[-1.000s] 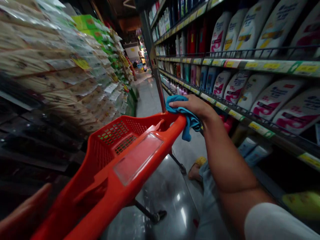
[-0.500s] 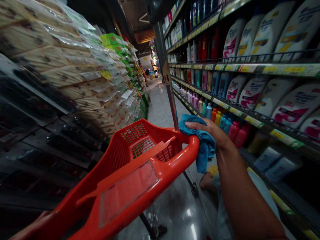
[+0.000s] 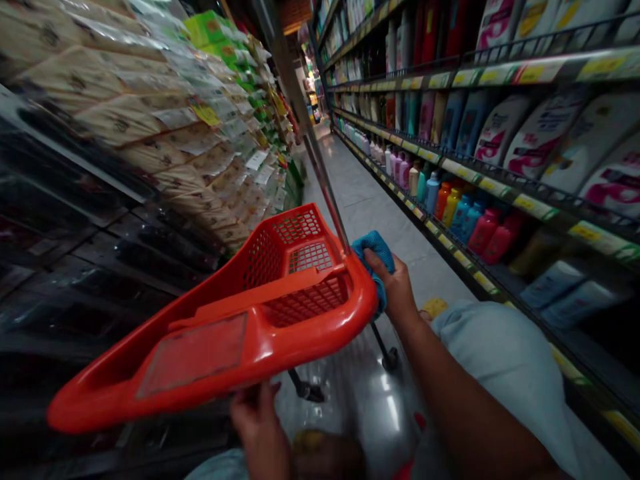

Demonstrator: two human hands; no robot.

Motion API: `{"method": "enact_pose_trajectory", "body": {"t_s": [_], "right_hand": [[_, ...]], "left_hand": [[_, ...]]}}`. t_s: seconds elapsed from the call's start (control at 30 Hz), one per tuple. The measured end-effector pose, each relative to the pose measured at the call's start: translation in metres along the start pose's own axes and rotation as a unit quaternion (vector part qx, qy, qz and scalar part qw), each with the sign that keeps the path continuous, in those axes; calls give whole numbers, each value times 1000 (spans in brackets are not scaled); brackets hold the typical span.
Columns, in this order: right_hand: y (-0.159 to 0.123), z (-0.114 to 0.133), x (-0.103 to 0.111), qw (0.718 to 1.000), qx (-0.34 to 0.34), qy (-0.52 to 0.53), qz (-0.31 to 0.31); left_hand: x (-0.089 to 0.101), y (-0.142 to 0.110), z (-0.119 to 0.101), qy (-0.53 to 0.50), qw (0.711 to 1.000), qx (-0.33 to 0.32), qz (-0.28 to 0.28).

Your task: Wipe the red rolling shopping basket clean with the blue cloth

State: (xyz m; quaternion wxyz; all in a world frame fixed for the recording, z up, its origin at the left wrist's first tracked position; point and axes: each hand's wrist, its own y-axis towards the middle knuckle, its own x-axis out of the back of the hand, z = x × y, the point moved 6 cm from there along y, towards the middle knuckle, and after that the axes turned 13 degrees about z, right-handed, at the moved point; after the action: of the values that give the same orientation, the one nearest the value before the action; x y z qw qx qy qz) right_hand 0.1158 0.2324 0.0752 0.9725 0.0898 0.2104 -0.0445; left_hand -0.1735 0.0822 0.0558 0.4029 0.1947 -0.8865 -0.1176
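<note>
L hand (image 3: 260,427) blurred; R hand (image 3: 400,287) partly hidden at cloth (image 3: 376,248); btl (image 3: 617,183) cut off R edge; tags (image 3: 589,232) illegible.

The single view looks out from the person's head, above the near, handle side of the cart (image 3: 310,337), facing forward and steeply down into it. It is close, so the cart spans much of the lower half, and the person's own trouser leg (image 3: 505,360) shows right of it. The wide frame also takes in stacked packs (image 3: 165,133) left of the cart, shelves (image 3: 463,172) to its right, and the floor (image 3: 363,207) of the aisle running away beyond it.
</note>
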Motion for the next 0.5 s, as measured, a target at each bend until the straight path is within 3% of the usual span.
{"method": "enact_pose_trajectory", "body": {"t_s": [0.07, 0.17, 0.23, 0.27, 0.4, 0.5], "right_hand": [[-5, -13, -1, 999, 2, -30, -13], [-15, -38, -1, 998, -2, -55, -40], [-23, -60, 1, 997, -14, -62, -52], [-27, -72, 2, 996, -20, -67, -54], [-36, -123, 9, 991, -72, -86, -73], [-37, -137, 4, 985, -124, -79, -90]], "left_hand": [[-12, 1, -18, 27, 999, -31, 23], [-23, 28, -80, 124, 963, -229, 63], [-20, 55, -112, 149, 939, -308, 27], [-23, 70, -121, 173, 928, -328, 44], [-27, 103, -126, 274, 880, -376, 97], [-24, 106, -111, 305, 847, -403, 162]]}}
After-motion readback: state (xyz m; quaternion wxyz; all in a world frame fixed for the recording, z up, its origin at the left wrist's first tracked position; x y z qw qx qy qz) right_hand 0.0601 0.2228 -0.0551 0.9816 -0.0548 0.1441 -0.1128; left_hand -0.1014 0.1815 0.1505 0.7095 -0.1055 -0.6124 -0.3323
